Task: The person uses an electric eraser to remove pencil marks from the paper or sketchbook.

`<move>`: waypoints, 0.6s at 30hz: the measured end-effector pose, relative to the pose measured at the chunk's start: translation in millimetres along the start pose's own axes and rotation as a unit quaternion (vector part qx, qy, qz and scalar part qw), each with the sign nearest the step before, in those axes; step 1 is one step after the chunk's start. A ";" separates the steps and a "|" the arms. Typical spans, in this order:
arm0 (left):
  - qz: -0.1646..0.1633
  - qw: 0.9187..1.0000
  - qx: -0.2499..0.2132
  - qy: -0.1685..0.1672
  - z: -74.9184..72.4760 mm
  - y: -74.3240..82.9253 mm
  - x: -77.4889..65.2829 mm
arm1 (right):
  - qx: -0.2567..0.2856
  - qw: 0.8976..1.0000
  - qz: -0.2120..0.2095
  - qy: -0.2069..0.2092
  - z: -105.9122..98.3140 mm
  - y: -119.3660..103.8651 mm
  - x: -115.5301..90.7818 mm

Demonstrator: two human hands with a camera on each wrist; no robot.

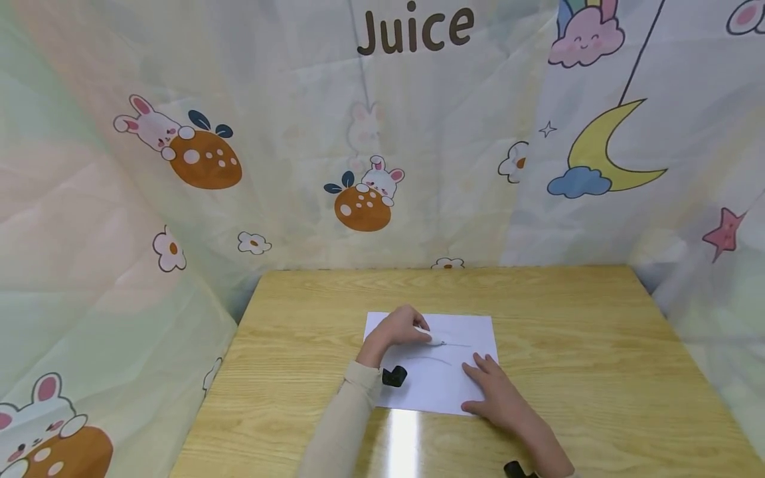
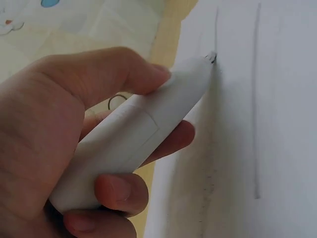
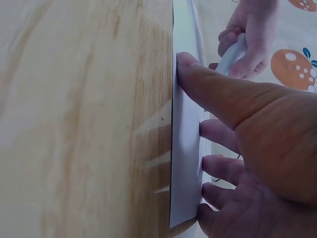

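Your left hand holds the white tool, and its fingers are closed around the body: the thumb presses on one side, and the other fingers are bent along the opposite side. This tool is above the far part of the paper sheet, nearer to the left edge of the sheet than to the right one, and it is tilted so that its narrow tip points toward the sheet's right edge. The tip is at the end of a thin grey line, which runs from there to the right. A second line, slightly curved, lies apart from it, on the side of the near edge of the sheet. Your right hand rests on the right edge of the sheet, near its near right corner; the fingers are spread, with the thumb well apart from them. The sheet lies flat on the wooden worktop, about midway between the left and right edges. Beyond the far edge of the worktop hangs a cloth, printed with rabbits, flowers, a yellow moon and the word "Juice".
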State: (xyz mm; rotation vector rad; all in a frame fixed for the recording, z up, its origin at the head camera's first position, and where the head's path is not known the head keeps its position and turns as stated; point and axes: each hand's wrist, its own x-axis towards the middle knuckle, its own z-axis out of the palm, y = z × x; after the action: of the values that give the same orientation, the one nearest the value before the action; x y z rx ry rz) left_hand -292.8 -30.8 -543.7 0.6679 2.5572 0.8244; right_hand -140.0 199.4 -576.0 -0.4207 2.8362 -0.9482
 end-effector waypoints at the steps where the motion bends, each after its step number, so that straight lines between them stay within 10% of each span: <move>1: -0.005 1.000 0.000 0.009 2.1 -0.3 -1.2 | -0.001 1.000 0.000 0.002 0.1 0.6 0.1; 18: -0.044 0.992 -0.032 0.117 26.5 -0.8 -23.5 | -0.008 1.000 -0.011 0.006 0.9 1.5 1.2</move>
State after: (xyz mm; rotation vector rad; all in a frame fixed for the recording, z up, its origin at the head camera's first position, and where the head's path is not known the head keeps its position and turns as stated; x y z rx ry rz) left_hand -261.3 -32.3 -559.6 0.4599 2.7301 1.0029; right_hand -141.3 199.7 -577.7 -0.4504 2.8568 -0.9358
